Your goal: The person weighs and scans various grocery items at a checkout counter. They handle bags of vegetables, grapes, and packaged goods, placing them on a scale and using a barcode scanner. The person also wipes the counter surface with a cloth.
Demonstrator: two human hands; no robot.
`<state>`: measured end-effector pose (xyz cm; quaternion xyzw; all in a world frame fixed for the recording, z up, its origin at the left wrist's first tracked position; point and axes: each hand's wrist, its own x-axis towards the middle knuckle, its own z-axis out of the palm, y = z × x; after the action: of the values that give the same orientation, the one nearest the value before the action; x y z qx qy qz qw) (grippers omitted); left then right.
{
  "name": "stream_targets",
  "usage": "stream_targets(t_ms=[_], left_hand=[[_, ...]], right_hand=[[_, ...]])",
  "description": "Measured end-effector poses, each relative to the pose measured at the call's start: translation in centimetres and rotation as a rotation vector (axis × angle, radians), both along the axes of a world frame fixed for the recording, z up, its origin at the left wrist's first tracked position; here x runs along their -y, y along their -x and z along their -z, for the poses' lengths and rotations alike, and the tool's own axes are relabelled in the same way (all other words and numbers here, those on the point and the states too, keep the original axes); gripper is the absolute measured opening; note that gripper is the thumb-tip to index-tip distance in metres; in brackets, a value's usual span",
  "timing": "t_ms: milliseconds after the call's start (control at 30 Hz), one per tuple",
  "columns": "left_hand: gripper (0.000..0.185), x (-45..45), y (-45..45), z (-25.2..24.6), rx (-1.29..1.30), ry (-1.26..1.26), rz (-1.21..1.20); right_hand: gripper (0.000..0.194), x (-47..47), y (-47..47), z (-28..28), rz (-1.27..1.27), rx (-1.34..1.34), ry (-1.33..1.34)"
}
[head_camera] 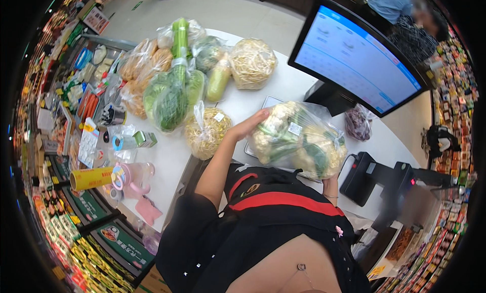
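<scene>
A clear plastic bag of cauliflower [283,143] with a white printed label is between my two hands, over a metal weighing scale plate [271,101]. My left hand [250,124] grips the bag's left side, fingers on its upper edge. At the lower right of the bag my right hand [331,178] supports it; most of its fingers are hidden by the bag. Left of the bag lies a knotted bag of bean sprouts [208,135], also labelled. A touch-screen monitor [357,57] stands beyond the scale.
Bagged celery [180,46], leafy greens [167,103] and a larger sprout bag [253,63] crowd the white counter [167,160]. A purple bagged vegetable [358,123] and a black scanner-like device [358,179] lie right. A pink-lidded bottle [133,177] stands left. People are beyond the monitor.
</scene>
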<state>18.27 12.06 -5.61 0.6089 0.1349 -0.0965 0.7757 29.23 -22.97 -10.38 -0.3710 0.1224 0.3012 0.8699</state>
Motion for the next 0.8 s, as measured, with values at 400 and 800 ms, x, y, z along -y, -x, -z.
stream_targets(t_ms=[400,800], left_hand=[[0.079,-3.1,10.3,0.1,-0.061,0.337,-0.546],[0.086,-17.4,11.5,-8.4,0.185,-0.319,-1.012]], right_hand=[[0.056,-10.2,-3.0,-2.3,-0.354,-0.005,-0.115],[0.054,-40.3,-8.9,-8.3,-0.739,0.135,-0.256]])
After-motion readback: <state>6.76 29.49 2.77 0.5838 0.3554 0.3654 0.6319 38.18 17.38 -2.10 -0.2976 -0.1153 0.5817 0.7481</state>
